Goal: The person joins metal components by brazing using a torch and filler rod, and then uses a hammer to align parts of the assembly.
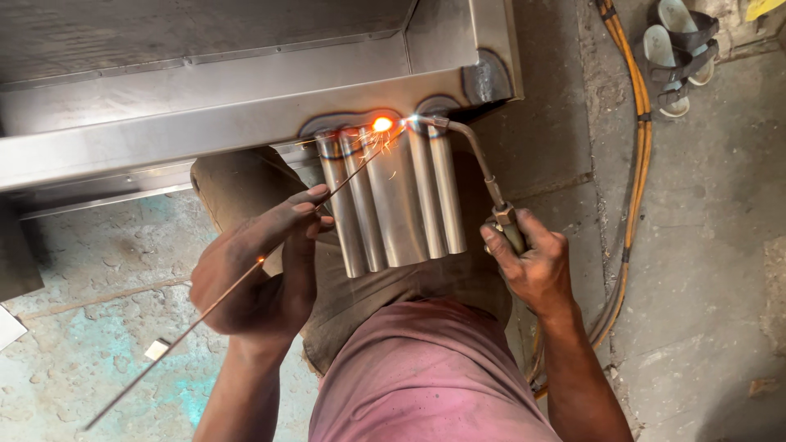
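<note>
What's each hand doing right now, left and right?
Left hand: closed, pinching a thin metal rod.
Right hand: closed around the torch handle.

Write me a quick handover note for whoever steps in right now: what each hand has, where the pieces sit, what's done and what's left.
Left hand: fingers pinch a thin filler rod, its tip fed into the glowing spot.
Right hand: grips the torch, flame at that same spot.
Pieces: a row of steel tubes butts against the edge of the steel frame. Orange hoses run along the floor on the right.
Done: dark heat marks already show at the tube tops and the frame corner.
Left: the joint under the flame is hot and unfinished; the seams' quality cannot be judged.
</note>
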{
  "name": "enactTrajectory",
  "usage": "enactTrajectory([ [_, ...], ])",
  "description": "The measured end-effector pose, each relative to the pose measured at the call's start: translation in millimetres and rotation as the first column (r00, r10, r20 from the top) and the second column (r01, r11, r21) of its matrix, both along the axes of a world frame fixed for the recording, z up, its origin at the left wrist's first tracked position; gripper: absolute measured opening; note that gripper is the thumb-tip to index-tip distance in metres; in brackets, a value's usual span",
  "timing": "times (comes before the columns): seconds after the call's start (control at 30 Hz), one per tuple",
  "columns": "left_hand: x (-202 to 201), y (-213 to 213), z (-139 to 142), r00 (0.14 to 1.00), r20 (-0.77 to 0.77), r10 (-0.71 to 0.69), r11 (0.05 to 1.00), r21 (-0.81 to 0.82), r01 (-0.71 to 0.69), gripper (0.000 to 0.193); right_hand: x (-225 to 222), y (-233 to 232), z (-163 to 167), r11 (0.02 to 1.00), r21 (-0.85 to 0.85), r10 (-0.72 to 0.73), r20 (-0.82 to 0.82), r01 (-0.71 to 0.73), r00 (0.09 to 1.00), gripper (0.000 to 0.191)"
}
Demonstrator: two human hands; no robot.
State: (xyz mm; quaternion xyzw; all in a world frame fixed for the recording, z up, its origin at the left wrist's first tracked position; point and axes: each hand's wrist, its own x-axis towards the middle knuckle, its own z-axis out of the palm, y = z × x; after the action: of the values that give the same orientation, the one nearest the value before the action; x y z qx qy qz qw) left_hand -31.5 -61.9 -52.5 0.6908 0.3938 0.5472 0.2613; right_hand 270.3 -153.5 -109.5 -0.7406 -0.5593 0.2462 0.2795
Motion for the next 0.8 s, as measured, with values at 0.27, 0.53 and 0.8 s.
enactTrajectory([
  [0.27,7.3,3.3,1.9,1.0,0.014,-0.01,1.0,0.027,0.009,0.013,1.1,-1.9,-0.5,1.0,0.001,-0.016,-0.032,0.016,0.999,0.025],
  [0.53,11.4,5.4,0.1,0.999,-0.051,0.015,0.999,0.029,-0.014,0.013,5.2,-2.6,-5.9,1.0,0.001,0.004,-0.064,-0.004,0.998,0.026],
  [0.8,9.5,6.2,-1.6,1.0,-0.025,-0.006,1.0,0.03,0.006,0.012,5.7,-5.2,-5.2,1.0,0.005,0.01,-0.052,-0.009,0.999,0.025],
])
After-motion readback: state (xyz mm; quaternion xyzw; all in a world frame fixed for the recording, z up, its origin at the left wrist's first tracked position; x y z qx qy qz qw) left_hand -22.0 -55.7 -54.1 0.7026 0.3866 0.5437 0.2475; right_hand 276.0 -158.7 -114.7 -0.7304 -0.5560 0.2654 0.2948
